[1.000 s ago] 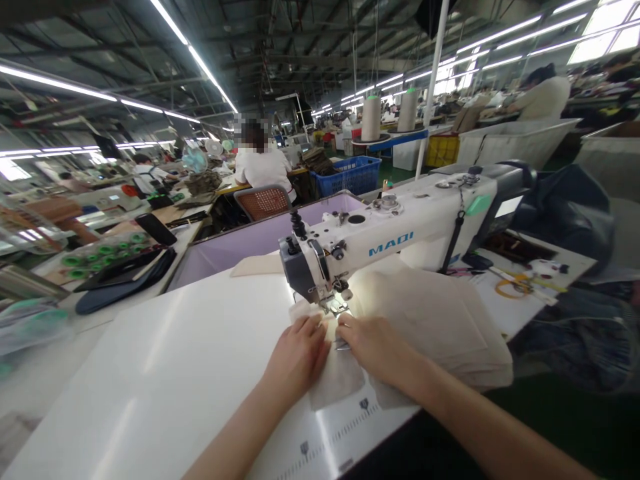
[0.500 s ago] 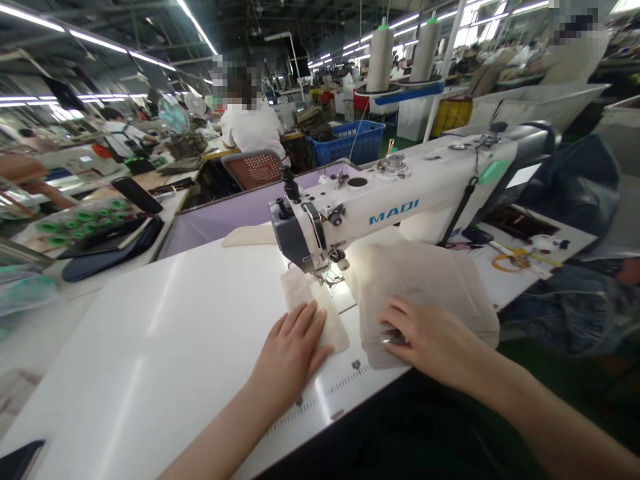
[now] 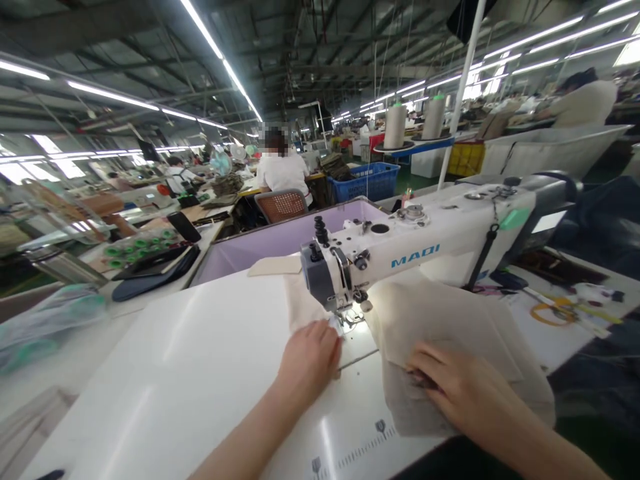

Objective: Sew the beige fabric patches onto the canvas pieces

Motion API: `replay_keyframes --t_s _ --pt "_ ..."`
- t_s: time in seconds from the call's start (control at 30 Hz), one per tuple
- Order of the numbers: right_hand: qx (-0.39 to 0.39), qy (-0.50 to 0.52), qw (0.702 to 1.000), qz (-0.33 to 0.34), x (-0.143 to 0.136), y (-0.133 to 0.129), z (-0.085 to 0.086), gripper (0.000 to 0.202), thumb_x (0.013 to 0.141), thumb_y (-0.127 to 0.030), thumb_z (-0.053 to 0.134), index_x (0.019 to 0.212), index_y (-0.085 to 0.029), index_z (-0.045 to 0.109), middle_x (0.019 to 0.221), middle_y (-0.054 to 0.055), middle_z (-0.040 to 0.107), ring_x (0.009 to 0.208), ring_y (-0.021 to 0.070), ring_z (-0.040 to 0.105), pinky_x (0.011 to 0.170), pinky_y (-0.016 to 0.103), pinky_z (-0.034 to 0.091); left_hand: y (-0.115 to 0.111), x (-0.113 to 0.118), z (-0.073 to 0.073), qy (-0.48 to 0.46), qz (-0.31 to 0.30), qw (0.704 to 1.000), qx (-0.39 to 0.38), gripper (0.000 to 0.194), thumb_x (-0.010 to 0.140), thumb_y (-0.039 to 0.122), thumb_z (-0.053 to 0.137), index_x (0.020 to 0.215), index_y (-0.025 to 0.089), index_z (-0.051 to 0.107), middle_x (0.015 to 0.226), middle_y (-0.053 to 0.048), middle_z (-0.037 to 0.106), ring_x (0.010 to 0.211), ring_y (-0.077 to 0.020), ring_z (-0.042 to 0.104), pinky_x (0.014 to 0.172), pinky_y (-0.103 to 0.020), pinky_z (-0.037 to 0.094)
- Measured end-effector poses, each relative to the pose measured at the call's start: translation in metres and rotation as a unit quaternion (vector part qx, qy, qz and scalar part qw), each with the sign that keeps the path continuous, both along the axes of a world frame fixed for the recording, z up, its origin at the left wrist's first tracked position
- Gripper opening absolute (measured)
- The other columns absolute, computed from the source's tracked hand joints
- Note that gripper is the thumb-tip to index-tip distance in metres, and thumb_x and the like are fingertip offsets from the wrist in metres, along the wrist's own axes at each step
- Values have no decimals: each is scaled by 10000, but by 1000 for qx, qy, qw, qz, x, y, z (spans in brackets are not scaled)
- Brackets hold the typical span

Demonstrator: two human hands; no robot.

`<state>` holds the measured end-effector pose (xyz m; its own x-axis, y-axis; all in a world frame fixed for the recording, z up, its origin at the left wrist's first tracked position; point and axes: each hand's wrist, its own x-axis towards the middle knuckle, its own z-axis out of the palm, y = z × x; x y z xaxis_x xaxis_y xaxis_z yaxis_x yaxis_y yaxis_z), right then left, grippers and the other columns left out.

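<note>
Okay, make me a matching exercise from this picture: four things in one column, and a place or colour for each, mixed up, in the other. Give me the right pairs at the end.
Things:
1. Left hand
2. Plastic crate
3. Right hand
4. Chair back

Places and colours:
A. On the pale fabric stack
B. Brown, with small holes
C. Close to the presser foot
D. Blue

Pairs: 1-C, 2-D, 3-A, 4-B.

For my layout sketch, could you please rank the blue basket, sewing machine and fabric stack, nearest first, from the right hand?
1. Fabric stack: under the right hand.
2. Sewing machine: ahead of it.
3. Blue basket: background, beyond the machine.
</note>
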<state>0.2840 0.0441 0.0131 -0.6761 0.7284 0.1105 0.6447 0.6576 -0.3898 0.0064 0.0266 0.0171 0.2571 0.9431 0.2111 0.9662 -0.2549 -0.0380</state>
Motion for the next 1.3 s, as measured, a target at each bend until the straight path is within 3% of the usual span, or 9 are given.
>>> replay_keyframes --t_s 0.1,0.23,0.37,0.5,0.67,0.83,0.93,1.03,1.3 --pt "26 14 996 88 -14 -16 3 221 804 -50 589 922 -224 656 913 43 691 793 220 658 638 301 439 -30 28 3 -95 -196 976 12 411 998 292 510 1372 128 559 1373 -179 626 1363 -298 525 1087 -445 504" --pt "37 46 975 213 -33 -34 11 125 964 -201 574 882 -236 662 856 25 715 693 179 640 574 273 434 -50 32 11 -169 -272 942 -100 344 1025 217 424 1298 217 632 1279 -108 707 1259 -207 630 1113 -351 489" --pt "34 97 975 199 -31 -34 14 158 974 -364 648 1069 -247 696 1057 67 758 862 217 706 710 279 523 -66 -1 10 -158 -223 956 -106 365 995 166 443 1284 209 663 1209 -105 747 1183 -215 682 1066 -358 537" --pt "5 89 970 228 -25 -31 5 513 840 -297 795 1321 -238 626 1396 111 638 1161 296 656 900 341 545 -96 -50 1 -151 -156 971 -96 449 929 254 611 1378 270 621 1324 -107 694 1234 -259 659 1047 -386 555" --pt "-102 67 969 216 -28 -30 4 356 801 -117 717 1143 -215 708 1268 79 700 1121 250 653 929 321 506 -120 -88 -4 -203 -77 968 -129 410 962 260 554 1344 373 651 1381 -36 664 1237 -235 657 1063 -385 537" --pt "-221 164 957 95 -51 -13 3 162 817 -114 593 868 -223 702 839 -6 732 761 169 670 716 250 480 -108 -79 8 -331 137 922 -147 384 990 495 463 999 280 781 1034 -38 790 976 -263 740 874 -358 615" --pt "-244 233 938 -84 -75 -4 -11 279 866 -189 589 1143 -212 606 774 -15 712 702 176 662 673 270 473 -94 -71 12 -346 261 892 -123 454 942 580 476 784 233 723 781 -33 755 809 -278 725 749 -350 597" --pt "-249 310 903 -161 -90 -3 -23 371 836 -241 648 1168 -215 483 806 -18 699 692 174 667 681 282 498 -87 -70 9 -331 274 897 -102 418 926 574 464 774 239 664 729 -15 710 768 -265 699 756 -349 571" --pt "-213 261 941 -29 -81 -6 -23 104 861 -129 583 866 -219 635 874 12 729 822 176 682 757 265 504 -96 -63 2 -337 282 895 -74 372 933 568 437 762 263 566 660 19 633 681 -227 640 700 -310 527"
